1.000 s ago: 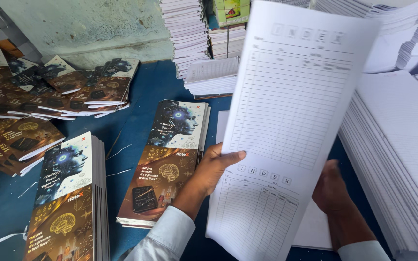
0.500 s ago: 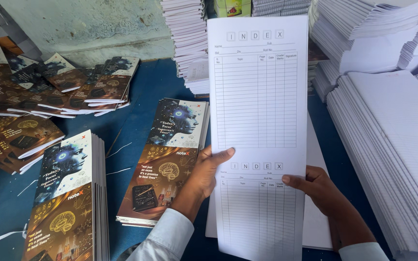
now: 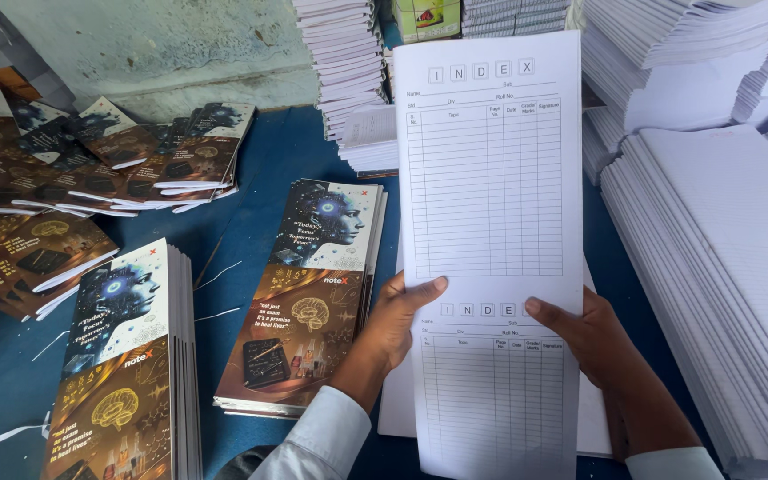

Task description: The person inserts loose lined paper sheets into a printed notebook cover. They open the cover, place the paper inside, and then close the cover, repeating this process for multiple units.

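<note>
We hold the tall printed sheet [image 3: 491, 222] upright, left hand [image 3: 397, 324] and right hand [image 3: 593, 338] pinching its edges. Next it likely needs laying flat on the white pile [image 3: 593, 418].

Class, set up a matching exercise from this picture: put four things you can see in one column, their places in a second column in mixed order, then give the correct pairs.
Things:
1. printed white sheet
2. stack of colourful covers
3. big white paper stacks
4. fanned-out covers

Places:
A. far left, spread over the blue table
B. held by left hand and right hand
C. along the right side
D. just left of the left hand

Pairs: 1-B, 2-D, 3-C, 4-A
</note>
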